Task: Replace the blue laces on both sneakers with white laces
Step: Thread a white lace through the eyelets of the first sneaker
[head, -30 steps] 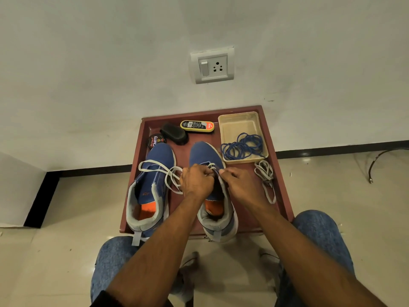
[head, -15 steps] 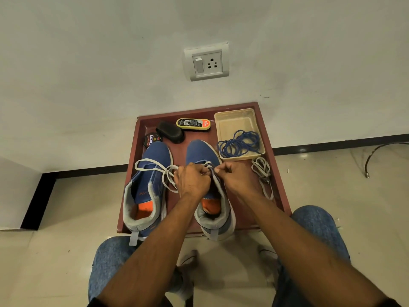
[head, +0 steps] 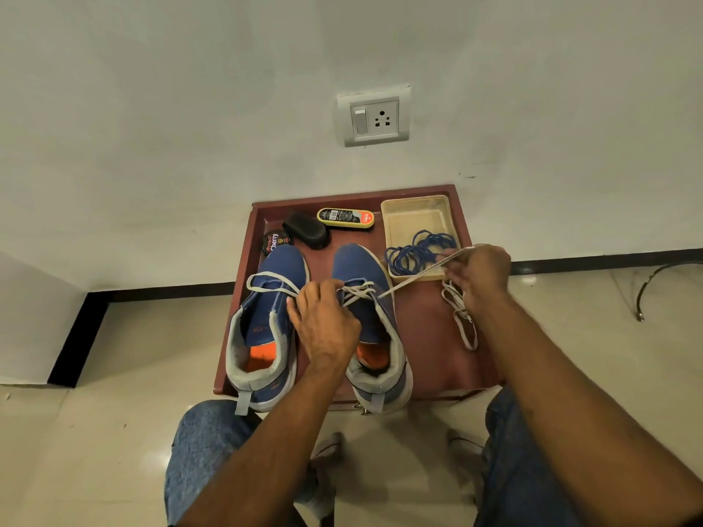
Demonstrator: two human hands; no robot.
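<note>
Head view: right hand (head: 480, 273) has swung out to the right from the shoe and now pinches a white lace (head: 414, 275) end, drawing it taut from the right sneaker (head: 367, 298) eyelets across toward the beige tray (head: 414, 213); half a second ago both hands were bunched together over that shoe's tongue. Left hand (head: 323, 321) stays on the sneaker, fingers curled at the lace crossings, seemingly pinning them, though exactly what it grips is hidden. Left sneaker (head: 274, 310) already carries white lace loosely threaded, ends loose near the toe. Blue laces (head: 418, 254) lie coiled in the beige tray, out of both shoes. A spare white lace bundle (head: 460, 313) sits on the red tray (head: 430, 336) under the right forearm. Judgement: a pass through an eyelet is done and slack is being pulled out; the right shoe is mid-lacing with upper eyelets likely left. Polish tin (head: 274, 241), brush (head: 304, 230), and sponge applicator (head: 345, 217) untouched at the back.
</note>
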